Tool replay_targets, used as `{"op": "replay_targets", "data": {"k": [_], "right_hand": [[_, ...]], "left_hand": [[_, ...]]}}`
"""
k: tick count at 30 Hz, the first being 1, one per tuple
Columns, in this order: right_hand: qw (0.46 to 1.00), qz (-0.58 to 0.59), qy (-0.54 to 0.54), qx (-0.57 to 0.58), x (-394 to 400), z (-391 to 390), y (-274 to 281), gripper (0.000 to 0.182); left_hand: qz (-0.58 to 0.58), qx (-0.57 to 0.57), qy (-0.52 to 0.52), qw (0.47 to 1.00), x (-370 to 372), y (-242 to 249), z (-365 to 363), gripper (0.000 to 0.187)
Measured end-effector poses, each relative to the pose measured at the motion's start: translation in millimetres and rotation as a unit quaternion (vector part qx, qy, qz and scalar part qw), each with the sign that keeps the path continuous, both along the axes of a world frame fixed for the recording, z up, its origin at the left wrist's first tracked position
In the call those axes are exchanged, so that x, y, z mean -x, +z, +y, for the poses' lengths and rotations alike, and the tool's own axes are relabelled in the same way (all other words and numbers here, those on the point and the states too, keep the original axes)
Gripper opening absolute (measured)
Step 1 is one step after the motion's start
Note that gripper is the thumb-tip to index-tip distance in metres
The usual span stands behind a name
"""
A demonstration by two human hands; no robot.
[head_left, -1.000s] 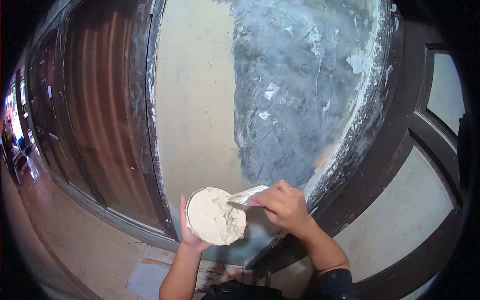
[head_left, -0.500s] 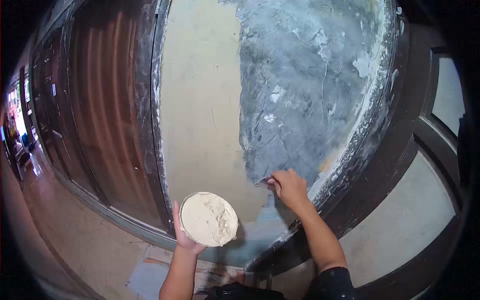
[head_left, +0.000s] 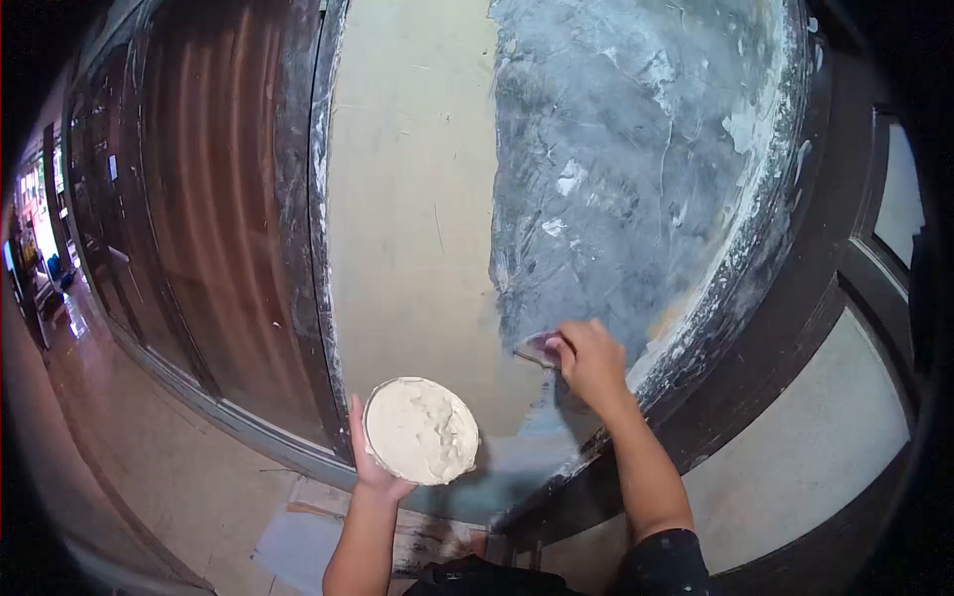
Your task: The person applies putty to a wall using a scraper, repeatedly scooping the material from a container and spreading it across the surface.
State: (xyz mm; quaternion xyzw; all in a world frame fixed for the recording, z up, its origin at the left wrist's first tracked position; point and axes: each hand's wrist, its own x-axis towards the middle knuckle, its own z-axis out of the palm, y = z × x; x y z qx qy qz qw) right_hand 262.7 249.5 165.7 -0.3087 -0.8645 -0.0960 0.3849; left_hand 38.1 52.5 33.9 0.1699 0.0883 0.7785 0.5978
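While the right hand (head_left: 593, 363) closes its grip around a putty knife (head_left: 538, 348), the blade lies flat against the wall panel (head_left: 417, 199) at the lower edge of the grey, freshly skimmed patch (head_left: 636, 169), angled so the paste can spread thin. The left hand (head_left: 370, 457) cups a round pan (head_left: 421, 430) from beneath, fingers curled up its near rim, keeping it level so the heap of pale filler stays put and close to the blade. Left of the panel stands a dark brown door frame (head_left: 298, 199), flecked with white. Below, sheets of paper (head_left: 298, 546) lie on the floor.
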Motion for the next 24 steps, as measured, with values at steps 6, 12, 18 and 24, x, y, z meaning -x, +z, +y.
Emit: {"op": "replay_targets", "data": {"k": [6, 12, 18, 24], "right_hand": [[0.999, -0.044, -0.025, 0.0, 9, 6, -15, 0.014], [0.999, -0.039, -0.012, 0.034, 4, -8, -25, 0.009], [0.998, -0.032, -0.048, -0.005, 14, 3, -11, 0.013], [0.999, -0.026, -0.011, 0.024, 0, -8, -32, 0.009]], "left_hand": [[-0.006, -0.078, -0.066, 0.995, -1, 10, -7, 0.097], [-0.014, -0.033, -0.019, 0.999, 3, 7, -6, 0.096], [-0.011, -0.061, -0.04, 0.997, 5, 6, -8, 0.095], [-0.008, -0.044, -0.022, 0.999, 5, 1, -9, 0.095]]}}
